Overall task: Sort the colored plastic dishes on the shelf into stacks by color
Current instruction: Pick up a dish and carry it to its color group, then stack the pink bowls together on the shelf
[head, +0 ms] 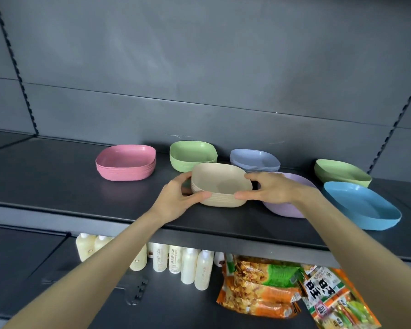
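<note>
**Q:** How are the hands shown, and where is the held item?

**A:** The beige stack (221,184) is gripped from both sides above the shelf (57,186). The left hand (176,198) is curled round its left wall, with the thumb laid along the near side. The right rim is pinched by the right hand (271,188), thumb near and forefinger far. The stack lies directly between the palms, equally close to each.

**Q:** Which relation is the coming move governed by?

**A:** Probably the room left round the hands. The pink stack (126,162) is set well to the left of the left hand. The green stack (192,155) is seen just beyond its fingertips, and the grey-blue stack (254,160) just beyond the right hand. The dishes are nearly square, so no long axis is marked; one corner is turned toward the wrists. A set-down on the bare patch left of the left hand is judged likeliest.

**Q:** What is hidden or unclear?

**A:** The lilac dish (280,208) is largely covered by the right wrist, so its count cannot be told. The pale green dish (342,173) and the blue dish (361,205) lie well to the right of the right hand. Whether the beige stack rests on the shelf or is raised cannot be told. Below, bottles (190,267) and snack packets (259,288) are partly cut off by the forearms.
</note>
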